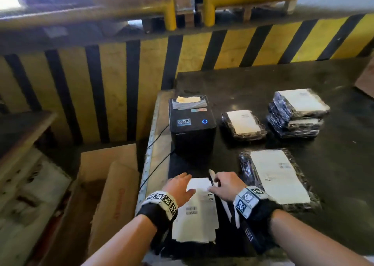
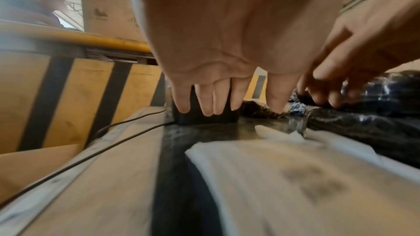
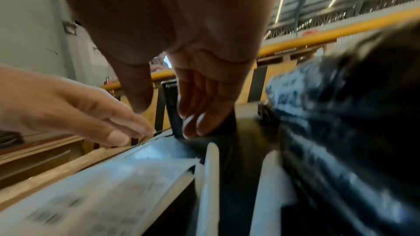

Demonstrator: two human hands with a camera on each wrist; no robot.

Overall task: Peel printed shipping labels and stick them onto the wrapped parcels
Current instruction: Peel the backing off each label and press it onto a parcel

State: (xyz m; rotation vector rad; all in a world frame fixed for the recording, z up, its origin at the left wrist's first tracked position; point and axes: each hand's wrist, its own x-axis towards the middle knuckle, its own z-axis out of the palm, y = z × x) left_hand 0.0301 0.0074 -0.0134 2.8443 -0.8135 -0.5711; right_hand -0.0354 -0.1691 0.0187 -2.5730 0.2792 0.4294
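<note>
A stack of white printed labels (image 1: 196,211) lies on the black table at the near edge, blurred in the left wrist view (image 2: 272,177) and the right wrist view (image 3: 102,186). My left hand (image 1: 181,185) hovers over its far left corner with straight fingers (image 2: 205,100) and holds nothing. My right hand (image 1: 223,184) is above the far right corner, fingers (image 3: 195,123) loosely bent and thumb apart, empty. White backing strips (image 1: 226,207) lie beneath it. A large black wrapped parcel (image 1: 245,164) with a label on top lies to the right.
A black label printer (image 1: 192,124) stands behind the labels, its cables running off the left table edge. A small labelled parcel (image 1: 242,124) and a stack of labelled parcels (image 1: 297,111) sit farther back. Cardboard boxes (image 1: 109,184) stand at the left, a yellow-black barrier (image 1: 121,73) behind.
</note>
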